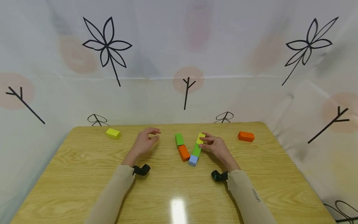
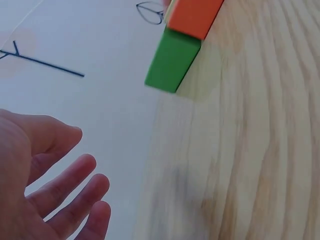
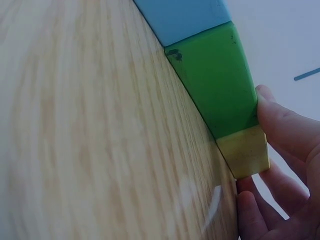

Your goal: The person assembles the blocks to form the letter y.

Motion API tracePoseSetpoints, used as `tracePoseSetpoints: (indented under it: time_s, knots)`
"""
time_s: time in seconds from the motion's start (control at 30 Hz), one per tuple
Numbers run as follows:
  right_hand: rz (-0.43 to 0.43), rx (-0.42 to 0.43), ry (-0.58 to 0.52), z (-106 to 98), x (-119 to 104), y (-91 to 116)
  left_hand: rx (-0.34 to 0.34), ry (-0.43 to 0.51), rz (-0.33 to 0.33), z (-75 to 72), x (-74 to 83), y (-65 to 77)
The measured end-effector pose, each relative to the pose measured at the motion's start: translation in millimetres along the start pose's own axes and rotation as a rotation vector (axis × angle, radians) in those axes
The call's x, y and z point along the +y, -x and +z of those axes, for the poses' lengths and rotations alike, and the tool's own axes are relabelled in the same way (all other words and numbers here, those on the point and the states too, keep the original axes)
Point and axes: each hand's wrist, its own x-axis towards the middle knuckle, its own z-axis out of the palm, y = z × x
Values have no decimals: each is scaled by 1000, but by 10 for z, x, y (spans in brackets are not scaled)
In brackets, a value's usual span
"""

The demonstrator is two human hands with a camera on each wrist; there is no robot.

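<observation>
A V of small blocks lies mid-table. Its left side has a green block [image 1: 179, 140] and an orange block [image 1: 184, 153]; a blue block [image 1: 193, 160] sits at the near point. From there a second green block [image 1: 197, 151] leads to a yellow block [image 1: 200, 138] at the far right end. My right hand [image 1: 216, 147] holds this yellow block, its thumb [image 3: 285, 122] by the seam with the green one and other fingers at the far end. My left hand [image 1: 143, 143] hovers left of the V, holding nothing, its fingers loosely bent.
Another yellow block [image 1: 113, 133] lies at the table's far left, and another orange block [image 1: 246, 136] at the far right. A white patterned cloth [image 1: 156, 99] hangs behind the wooden table [image 1: 165, 193]. Black wrist cameras [image 1: 142, 170] are worn on both wrists.
</observation>
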Motion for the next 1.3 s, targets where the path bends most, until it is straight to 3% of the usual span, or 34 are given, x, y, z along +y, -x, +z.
tracePoseSetpoints:
  time_s: [0.2,0.4,0.77,0.97,1.13,1.3]
  knots:
    - [2,4,3,-8,-9,3,68,-25,-27,-236,-129,86]
    - [9,3,4,-5,-6,-3,80,-57,-43,-430,-210,194]
    - [13,-7,31,-6,-7,-11,186,-148,-3,-940,-413,418]
    - [15,-9,36,-9,-36,0,230,-186,-52,-1209,-521,499]
    - [17,-12,32,-8,-49,-1,207,-228,-102,-1313,-595,525]
    - [13,-14,47,-4,-46,-3,189,-282,-108,-1328,-679,503]
